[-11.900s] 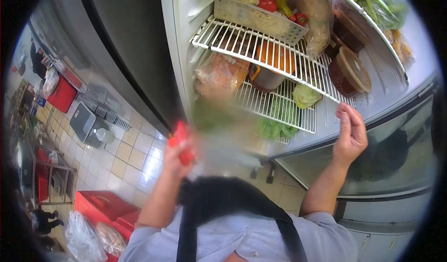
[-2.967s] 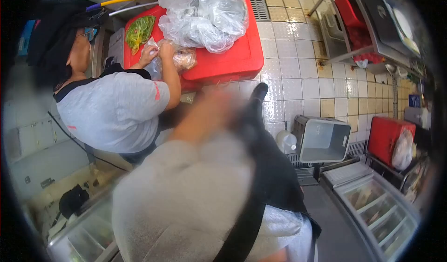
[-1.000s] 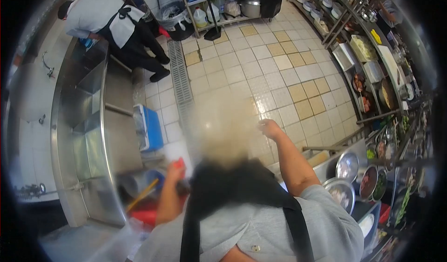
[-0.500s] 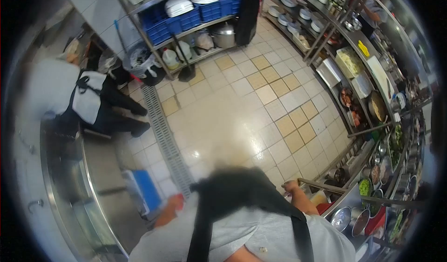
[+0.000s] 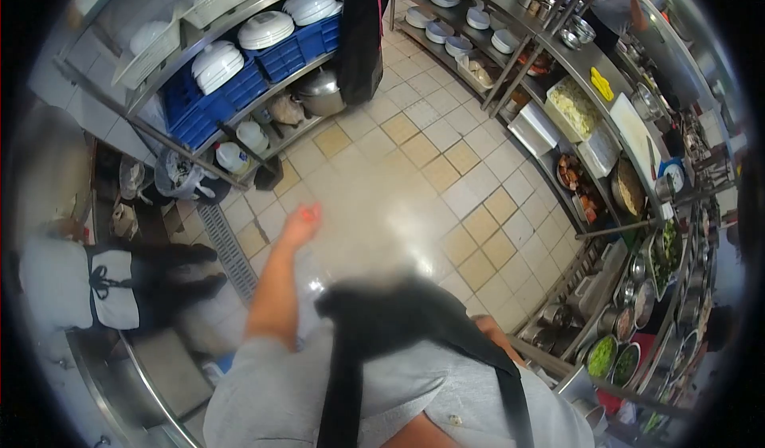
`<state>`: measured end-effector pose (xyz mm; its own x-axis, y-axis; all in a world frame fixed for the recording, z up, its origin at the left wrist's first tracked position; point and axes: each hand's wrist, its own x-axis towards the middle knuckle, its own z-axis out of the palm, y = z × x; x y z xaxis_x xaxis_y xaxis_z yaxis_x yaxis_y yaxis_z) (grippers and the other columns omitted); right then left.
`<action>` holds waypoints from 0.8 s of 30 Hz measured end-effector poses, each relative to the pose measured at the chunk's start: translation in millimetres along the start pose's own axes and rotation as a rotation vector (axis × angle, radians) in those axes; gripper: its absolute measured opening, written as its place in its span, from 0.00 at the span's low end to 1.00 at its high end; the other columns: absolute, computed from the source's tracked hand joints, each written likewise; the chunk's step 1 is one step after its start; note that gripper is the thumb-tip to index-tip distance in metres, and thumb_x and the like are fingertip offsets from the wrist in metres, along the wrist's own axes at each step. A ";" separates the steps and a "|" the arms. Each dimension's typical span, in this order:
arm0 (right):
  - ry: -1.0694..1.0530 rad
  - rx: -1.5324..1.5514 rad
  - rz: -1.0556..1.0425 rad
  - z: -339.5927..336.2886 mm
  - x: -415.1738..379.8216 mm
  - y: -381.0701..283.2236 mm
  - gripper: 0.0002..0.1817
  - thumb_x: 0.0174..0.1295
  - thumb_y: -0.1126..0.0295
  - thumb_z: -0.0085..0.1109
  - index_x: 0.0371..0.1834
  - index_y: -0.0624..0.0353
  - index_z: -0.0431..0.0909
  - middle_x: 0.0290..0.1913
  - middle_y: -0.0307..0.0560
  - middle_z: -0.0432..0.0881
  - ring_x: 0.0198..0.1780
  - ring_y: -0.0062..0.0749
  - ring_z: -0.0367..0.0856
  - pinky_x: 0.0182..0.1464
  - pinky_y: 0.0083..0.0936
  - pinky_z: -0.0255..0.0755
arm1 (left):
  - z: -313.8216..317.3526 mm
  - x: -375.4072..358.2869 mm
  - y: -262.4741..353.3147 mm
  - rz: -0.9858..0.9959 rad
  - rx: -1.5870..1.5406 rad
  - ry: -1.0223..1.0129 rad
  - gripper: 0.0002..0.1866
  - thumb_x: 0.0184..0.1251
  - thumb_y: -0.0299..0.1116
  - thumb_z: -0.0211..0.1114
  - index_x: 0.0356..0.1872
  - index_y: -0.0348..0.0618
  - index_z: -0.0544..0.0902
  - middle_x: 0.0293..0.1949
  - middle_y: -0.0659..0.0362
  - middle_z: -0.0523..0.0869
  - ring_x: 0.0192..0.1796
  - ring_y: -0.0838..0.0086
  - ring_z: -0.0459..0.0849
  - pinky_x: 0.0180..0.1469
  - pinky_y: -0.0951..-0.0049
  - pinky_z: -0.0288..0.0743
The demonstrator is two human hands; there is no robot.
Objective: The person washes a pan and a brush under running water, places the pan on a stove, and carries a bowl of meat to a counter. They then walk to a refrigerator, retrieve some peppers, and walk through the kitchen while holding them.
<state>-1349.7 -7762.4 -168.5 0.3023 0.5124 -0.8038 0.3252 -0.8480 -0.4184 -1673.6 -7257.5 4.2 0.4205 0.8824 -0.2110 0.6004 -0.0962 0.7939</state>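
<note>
My left hand (image 5: 303, 222) is stretched out ahead over the tiled floor (image 5: 374, 185), apart from any shelf. Its fingers look curled together but are smeared, and a reddish patch shows at them; what it is I cannot make out. Close to my right side, my right hand (image 5: 483, 325) is mostly hidden by the black apron (image 5: 398, 320), so its fingers do not show clearly. A metal rail (image 5: 550, 360) of the counter runs near my right forearm.
A rack ahead left holds blue crates (image 5: 291, 56) and white dishes (image 5: 265, 30). On the right stand shelves with bowls (image 5: 440, 32), a tray of chopped food (image 5: 574, 107) and a yellow cloth (image 5: 601, 84). At left, a co-worker (image 5: 60, 285) stands near the floor drain (image 5: 227, 249).
My view has moved forward and turned, bringing the rack nearer. My left hand has swung from low at my side to out in front. My right hand has drawn closer to the apron.
</note>
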 end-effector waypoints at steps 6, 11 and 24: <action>0.186 0.305 0.072 -131.8 141.9 -50.2 0.12 0.60 0.64 0.59 0.44 0.57 0.77 0.32 0.41 0.77 0.28 0.33 0.78 0.27 0.33 0.70 | 57.0 14.0 -141.2 -0.325 0.305 -0.533 0.17 0.46 0.46 0.64 0.11 0.43 0.79 0.15 0.53 0.80 0.25 0.63 0.83 0.31 0.62 0.75; 0.282 0.639 0.076 -217.8 173.2 -166.2 0.14 0.61 0.65 0.59 0.48 0.56 0.76 0.32 0.41 0.78 0.28 0.31 0.78 0.24 0.29 0.70 | 27.8 -29.8 -151.5 -0.284 0.672 -0.542 0.05 0.43 0.31 0.65 0.24 0.45 0.81 0.32 0.53 0.85 0.37 0.58 0.83 0.40 0.64 0.78; 0.441 -0.703 -0.752 -261.2 363.0 -74.9 0.17 0.61 0.56 0.55 0.46 0.55 0.81 0.40 0.44 0.85 0.34 0.36 0.83 0.37 0.35 0.77 | 80.8 494.4 54.1 -0.057 0.459 -0.422 0.18 0.43 0.46 0.69 0.29 0.40 0.82 0.28 0.47 0.85 0.31 0.57 0.84 0.36 0.60 0.77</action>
<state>-1030.3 -7477.6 -318.4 0.0619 0.9838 -0.1681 0.9506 -0.1095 -0.2906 -1378.4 -6863.6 -103.2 0.5557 0.6427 -0.5273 0.8211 -0.3253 0.4689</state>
